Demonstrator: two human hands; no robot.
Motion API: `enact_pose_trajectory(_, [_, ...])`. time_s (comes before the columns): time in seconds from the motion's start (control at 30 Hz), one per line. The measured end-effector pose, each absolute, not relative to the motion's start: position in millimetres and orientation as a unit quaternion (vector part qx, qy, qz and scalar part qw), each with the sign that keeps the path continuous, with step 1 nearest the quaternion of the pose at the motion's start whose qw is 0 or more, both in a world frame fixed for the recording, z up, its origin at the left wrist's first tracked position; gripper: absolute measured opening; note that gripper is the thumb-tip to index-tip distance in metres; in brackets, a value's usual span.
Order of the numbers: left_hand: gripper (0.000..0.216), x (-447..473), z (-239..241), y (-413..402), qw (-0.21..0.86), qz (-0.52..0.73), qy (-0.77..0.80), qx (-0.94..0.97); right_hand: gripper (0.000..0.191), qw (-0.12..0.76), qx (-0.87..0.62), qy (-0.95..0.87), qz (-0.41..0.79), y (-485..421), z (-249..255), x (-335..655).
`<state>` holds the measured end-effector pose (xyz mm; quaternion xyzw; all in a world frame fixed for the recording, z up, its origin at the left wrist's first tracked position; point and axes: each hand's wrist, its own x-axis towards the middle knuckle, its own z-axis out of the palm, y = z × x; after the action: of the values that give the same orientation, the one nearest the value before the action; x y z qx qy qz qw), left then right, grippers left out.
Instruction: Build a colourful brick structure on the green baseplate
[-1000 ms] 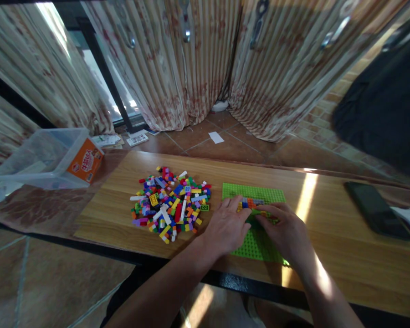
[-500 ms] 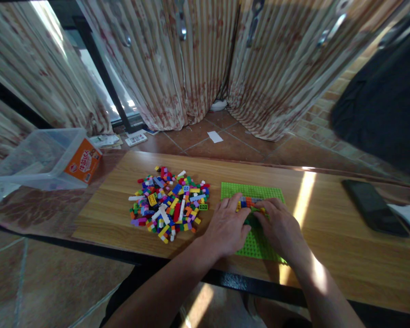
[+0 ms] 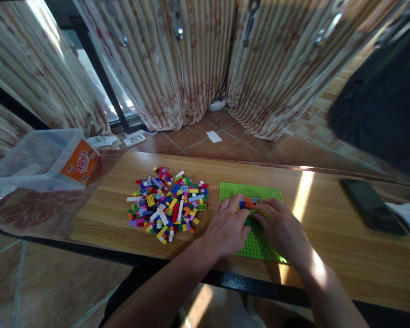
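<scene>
A light green baseplate [image 3: 256, 191] lies on the wooden table [image 3: 345, 246]. A short row of small coloured bricks [image 3: 248, 202] stands on it. My left hand [image 3: 227, 228] lies flat on the plate's left part, fingers stretched toward the row. Beside it, my right hand [image 3: 283, 230] rests on the plate with its fingers curled at the bricks' right end; what the fingertips hold is hidden. A heap of loose coloured bricks [image 3: 167, 202] lies left of the plate.
A clear plastic bin [image 3: 37, 159] with an orange label stands at the far left. A black phone [image 3: 371, 205] lies at the right. Curtains [image 3: 191, 64] hang behind, over a tiled floor with scattered papers [image 3: 215, 136].
Both hands have stayed on the baseplate at the brick row; my right hand has crept slightly up and left toward the bricks. The view has shifted a little.
</scene>
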<state>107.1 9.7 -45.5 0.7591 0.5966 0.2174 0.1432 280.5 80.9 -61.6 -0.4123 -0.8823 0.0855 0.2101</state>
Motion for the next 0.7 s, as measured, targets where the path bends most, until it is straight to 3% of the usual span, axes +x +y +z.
enact_pose_trajectory(0.7, [0.03, 108.7, -48.0, 13.5, 0.13, 0.216, 0.588, 0.769, 0.024, 0.27, -0.521, -0.787, 0.188, 81.4, -60.7, 279.6])
